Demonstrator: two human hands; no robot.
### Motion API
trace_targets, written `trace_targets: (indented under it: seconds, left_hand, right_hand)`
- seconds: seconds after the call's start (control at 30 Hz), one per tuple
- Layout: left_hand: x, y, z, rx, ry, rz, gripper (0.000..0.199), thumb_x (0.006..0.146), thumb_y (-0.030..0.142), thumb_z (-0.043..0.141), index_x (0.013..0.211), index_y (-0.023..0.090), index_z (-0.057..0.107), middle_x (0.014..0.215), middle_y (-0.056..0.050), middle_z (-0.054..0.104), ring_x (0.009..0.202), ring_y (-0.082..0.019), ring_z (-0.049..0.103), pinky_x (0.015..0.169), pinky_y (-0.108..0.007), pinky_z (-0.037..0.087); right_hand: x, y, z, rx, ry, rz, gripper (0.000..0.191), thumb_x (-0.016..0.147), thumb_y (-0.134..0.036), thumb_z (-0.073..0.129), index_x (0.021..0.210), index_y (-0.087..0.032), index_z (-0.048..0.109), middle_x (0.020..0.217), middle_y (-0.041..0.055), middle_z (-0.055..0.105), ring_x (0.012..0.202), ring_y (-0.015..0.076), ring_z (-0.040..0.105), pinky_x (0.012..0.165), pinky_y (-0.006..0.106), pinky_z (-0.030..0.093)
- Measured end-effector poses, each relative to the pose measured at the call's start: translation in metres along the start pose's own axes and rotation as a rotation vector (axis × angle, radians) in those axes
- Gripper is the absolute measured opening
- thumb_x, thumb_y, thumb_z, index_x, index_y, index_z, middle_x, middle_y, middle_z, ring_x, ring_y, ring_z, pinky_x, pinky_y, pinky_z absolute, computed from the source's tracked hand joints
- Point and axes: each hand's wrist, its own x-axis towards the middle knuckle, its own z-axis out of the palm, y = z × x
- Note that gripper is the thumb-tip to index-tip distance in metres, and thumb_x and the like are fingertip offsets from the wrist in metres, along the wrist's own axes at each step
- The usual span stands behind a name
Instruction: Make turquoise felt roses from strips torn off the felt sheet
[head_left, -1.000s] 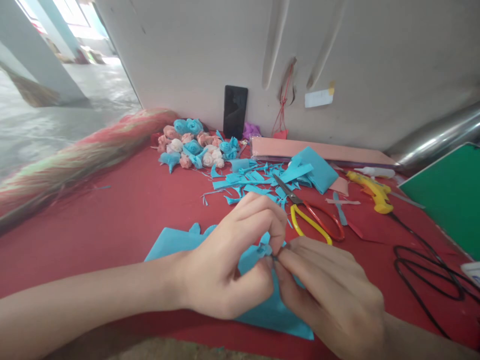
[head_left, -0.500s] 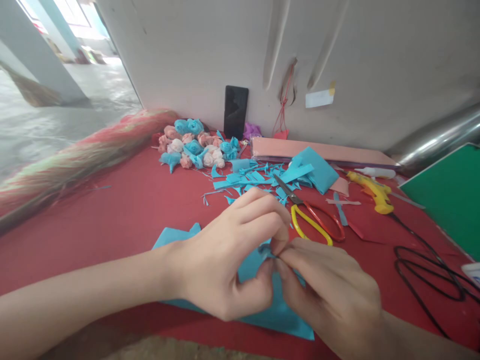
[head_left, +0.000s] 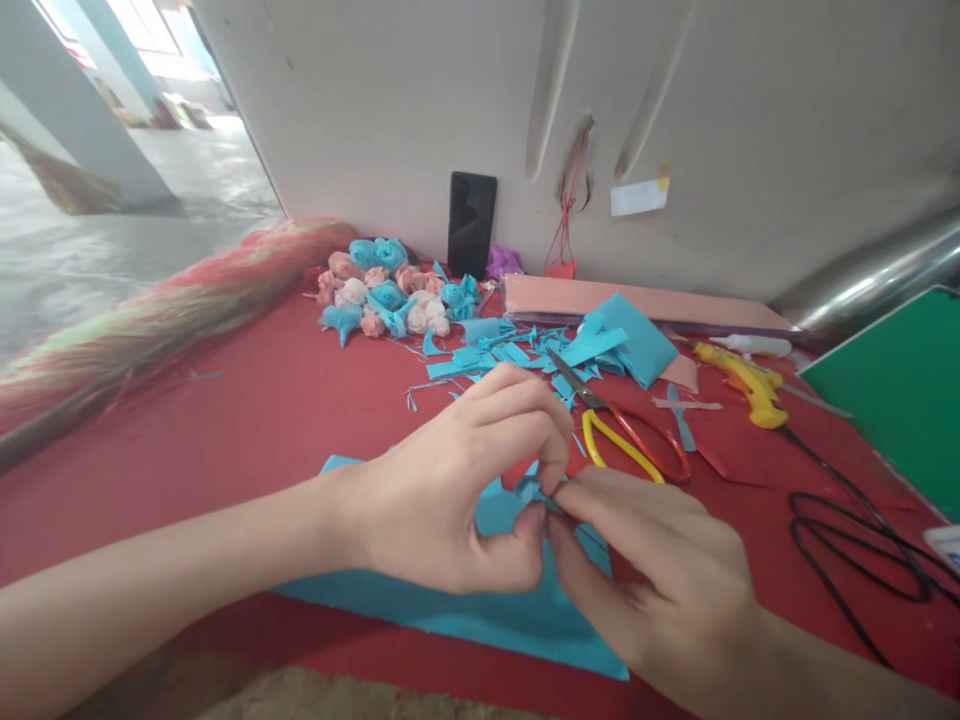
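Observation:
Over a large blue crepe-paper sheet (head_left: pixel 450 600), my two hands meet at their fingertips. My left hand (head_left: pixel 472 490) is closed in a pinch on a small bunched piece of blue crepe paper (head_left: pixel 531 488). From the other side, my right hand (head_left: pixel 660 570) pinches the same small piece between thumb and index finger. Most of that piece is hidden by my fingers. Just beyond my right hand lie scissors (head_left: pixel 626 450) with one red and one yellow handle, tips pointing away to the left.
Paper roses (head_left: pixel 386 295) in blue, pink and white pile up at the back. Blue paper scraps (head_left: pixel 517 350) lie beside them. A yellow glue gun (head_left: pixel 750 385) with a black cord (head_left: pixel 847 530) rests at the right. A phone (head_left: pixel 471 225) leans on the back panel.
Both hands have risen slightly, still pinching the small blue piece, and more of it shows. The blue sheet's left part lies differently, with its lower left edge reaching further left.

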Motion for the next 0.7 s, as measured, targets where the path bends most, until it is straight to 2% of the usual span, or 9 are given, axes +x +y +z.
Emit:
trace_targets:
  seconds: [0.27, 0.47, 0.53, 0.6, 0.7]
  left_hand:
    - [-0.002, -0.007, 0.003, -0.004, -0.037, -0.011, 0.017, 0.066, 0.007, 0.048, 0.076, 0.018, 0.041, 0.084, -0.003, 0.051, 0.084, -0.016, 0.044, 0.079, -0.029, 0.04]
    - [-0.001, -0.005, 0.004, 0.019, -0.048, -0.031, 0.015, 0.066, 0.007, 0.047, 0.074, 0.018, 0.041, 0.082, -0.004, 0.053, 0.082, -0.017, 0.045, 0.079, -0.03, 0.042]
    - [-0.001, -0.004, 0.004, 0.01, -0.034, -0.088, 0.014, 0.07, 0.007, 0.047, 0.077, 0.018, 0.043, 0.085, -0.004, 0.053, 0.084, -0.017, 0.046, 0.079, -0.029, 0.042]
    - [-0.001, -0.002, 0.002, -0.019, -0.011, -0.165, 0.012, 0.077, 0.01, 0.049, 0.086, 0.016, 0.046, 0.091, -0.006, 0.054, 0.088, -0.017, 0.048, 0.082, -0.029, 0.042]
    - [-0.001, 0.0, 0.0, -0.129, -0.006, -0.248, 0.015, 0.085, 0.017, 0.049, 0.099, 0.015, 0.046, 0.099, -0.008, 0.056, 0.093, -0.018, 0.05, 0.085, -0.031, 0.041]
  right_hand:
    - [-0.006, 0.006, 0.004, 0.045, -0.03, -0.036, 0.018, 0.089, -0.008, 0.049, 0.076, -0.013, 0.062, 0.057, 0.0043, 0.067, 0.051, 0.0164, 0.064, 0.052, 0.028, 0.049]
    - [-0.004, 0.008, 0.004, 0.106, -0.072, 0.012, 0.022, 0.085, -0.007, 0.052, 0.067, -0.01, 0.065, 0.06, 0.0094, 0.07, 0.05, 0.0173, 0.065, 0.052, 0.028, 0.052]
    - [0.001, 0.008, 0.003, 0.163, -0.07, 0.097, 0.024, 0.083, -0.006, 0.053, 0.062, -0.011, 0.066, 0.059, 0.0083, 0.071, 0.048, 0.0163, 0.065, 0.048, 0.024, 0.052]
    - [0.006, 0.007, 0.0, 0.3, -0.093, 0.261, 0.026, 0.081, -0.006, 0.055, 0.059, -0.014, 0.067, 0.055, 0.0034, 0.07, 0.045, 0.0129, 0.064, 0.044, 0.019, 0.05]
    - [0.011, 0.007, -0.004, 0.563, -0.147, 0.497, 0.03, 0.083, -0.009, 0.055, 0.059, -0.019, 0.071, 0.049, -0.0032, 0.067, 0.044, 0.0087, 0.063, 0.046, 0.012, 0.051]
